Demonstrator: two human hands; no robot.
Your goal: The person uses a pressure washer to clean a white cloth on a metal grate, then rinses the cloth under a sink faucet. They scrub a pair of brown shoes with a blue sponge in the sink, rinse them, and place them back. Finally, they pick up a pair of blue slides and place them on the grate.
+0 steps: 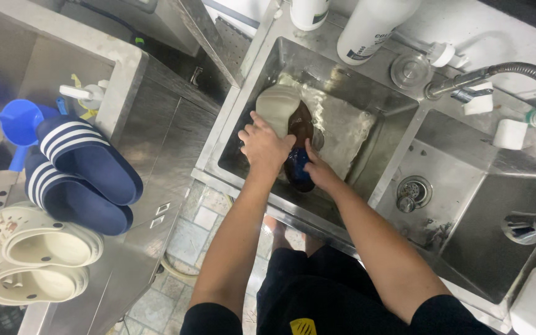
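— Stainless steel all round: what do the hands have hold of in the head view?

— Both are down in the left basin of the double sink, which holds shallow water. The left hand lies over a shoe, fingers curled down on its upper. The shoe has a pale cream sole turned up at the far end and a brown body beneath.

— And the right hand?

— The right hand sits just beside the left, toward the person's body, closed around a dark blue object that is pressed against the near end of the shoe. What that object is cannot be told.

— What lies around them?

— Beyond the hands, on the back rim of the sink, stand two white bottles. To the right of the hands a flexible tap reaches over the divider, with the drain of the empty right basin below it and two white blocks of soap near the tap. Well to the left of the hands, on a steel worktop, rest a pair of navy slides with white stripes, a pair of cream clogs nearer the person, and a blue scoop beside the slides.
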